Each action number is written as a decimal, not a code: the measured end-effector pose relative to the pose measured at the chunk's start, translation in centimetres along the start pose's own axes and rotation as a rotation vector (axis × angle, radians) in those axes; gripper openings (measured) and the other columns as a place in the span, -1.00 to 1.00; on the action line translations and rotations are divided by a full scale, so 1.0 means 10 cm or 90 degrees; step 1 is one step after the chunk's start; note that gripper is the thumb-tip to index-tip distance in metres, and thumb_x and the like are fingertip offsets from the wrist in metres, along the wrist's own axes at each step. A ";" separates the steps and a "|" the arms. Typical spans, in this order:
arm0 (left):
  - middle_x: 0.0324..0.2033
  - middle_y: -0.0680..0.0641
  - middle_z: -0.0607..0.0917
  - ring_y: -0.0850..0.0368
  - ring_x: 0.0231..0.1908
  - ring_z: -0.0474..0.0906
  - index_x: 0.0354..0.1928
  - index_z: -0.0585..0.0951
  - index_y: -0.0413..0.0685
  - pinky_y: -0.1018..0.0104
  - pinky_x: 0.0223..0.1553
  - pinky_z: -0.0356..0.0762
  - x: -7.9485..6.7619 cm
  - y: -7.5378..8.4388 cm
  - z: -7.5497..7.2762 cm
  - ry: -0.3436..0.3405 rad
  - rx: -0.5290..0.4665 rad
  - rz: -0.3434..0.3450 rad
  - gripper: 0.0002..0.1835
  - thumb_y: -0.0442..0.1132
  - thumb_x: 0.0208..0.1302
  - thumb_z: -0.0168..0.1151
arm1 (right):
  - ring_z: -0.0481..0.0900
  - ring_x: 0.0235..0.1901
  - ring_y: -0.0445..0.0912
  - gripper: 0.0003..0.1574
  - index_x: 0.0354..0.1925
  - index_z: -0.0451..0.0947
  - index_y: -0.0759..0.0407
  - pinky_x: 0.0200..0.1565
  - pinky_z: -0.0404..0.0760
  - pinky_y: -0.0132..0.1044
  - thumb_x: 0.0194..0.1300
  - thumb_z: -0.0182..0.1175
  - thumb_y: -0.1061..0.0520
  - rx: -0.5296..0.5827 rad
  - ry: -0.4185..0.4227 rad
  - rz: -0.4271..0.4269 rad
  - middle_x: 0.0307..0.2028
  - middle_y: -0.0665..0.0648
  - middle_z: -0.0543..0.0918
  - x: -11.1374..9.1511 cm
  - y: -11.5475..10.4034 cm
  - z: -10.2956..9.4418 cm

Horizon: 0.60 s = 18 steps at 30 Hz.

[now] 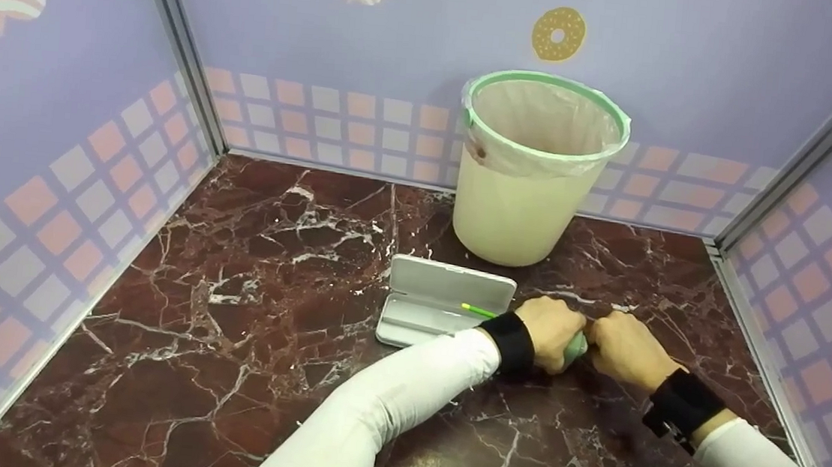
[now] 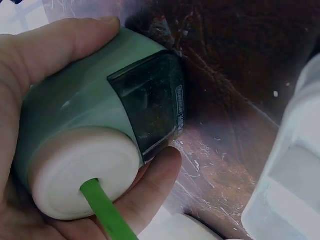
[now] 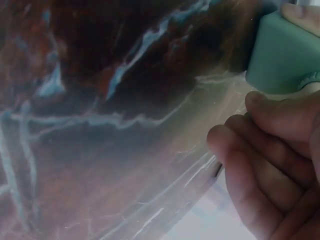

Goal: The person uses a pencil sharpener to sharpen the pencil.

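My left hand (image 1: 549, 331) grips a green pencil sharpener (image 2: 75, 102) with a dark clear window (image 2: 152, 105) and a pale round end. A green pencil (image 2: 107, 210) is stuck into the hole of that end. In the head view, a green stick with a yellow tip (image 1: 477, 309) shows past my left wrist, overlapping the open case. On the sharpener's other side, my right hand (image 1: 628, 348) has curled fingers (image 3: 240, 170) and pinches at the crank, which they mostly hide. A pale part (image 3: 312, 87) of the crank side shows beside the thumb.
A light grey pencil case (image 1: 449, 285) lies open left of my hands, lid raised at the back. Behind it stands a tall cream bin (image 1: 519, 212) with a green rim and a plastic liner. Patterned panels (image 1: 342, 46) enclose the dark red marbled table (image 1: 223, 367).
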State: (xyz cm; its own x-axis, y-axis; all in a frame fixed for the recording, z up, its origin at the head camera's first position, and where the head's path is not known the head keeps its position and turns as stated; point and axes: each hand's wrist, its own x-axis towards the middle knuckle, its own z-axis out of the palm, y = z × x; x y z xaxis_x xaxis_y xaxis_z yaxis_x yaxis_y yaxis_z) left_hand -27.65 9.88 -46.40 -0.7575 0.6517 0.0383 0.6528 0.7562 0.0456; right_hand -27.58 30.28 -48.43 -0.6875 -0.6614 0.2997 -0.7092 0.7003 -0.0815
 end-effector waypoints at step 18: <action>-0.15 0.10 0.84 0.09 -0.16 0.78 -0.02 0.74 0.23 0.17 -0.16 0.81 -0.02 -0.01 -0.01 0.007 0.008 0.007 -0.55 0.00 0.00 0.66 | 0.07 -0.66 -0.41 -0.36 -0.81 0.34 -0.14 -0.59 0.14 -0.44 -0.11 0.57 0.35 0.050 -0.019 0.000 -0.68 -0.36 0.14 -0.06 -0.02 0.02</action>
State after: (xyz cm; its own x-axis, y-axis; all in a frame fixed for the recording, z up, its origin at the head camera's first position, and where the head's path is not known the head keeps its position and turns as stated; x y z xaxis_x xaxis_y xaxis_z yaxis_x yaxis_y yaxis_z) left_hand -27.60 9.69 -46.34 -0.7505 0.6590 0.0494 0.6607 0.7500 0.0329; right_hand -27.08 30.49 -48.79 -0.6914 -0.6696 0.2712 -0.7181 0.6780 -0.1569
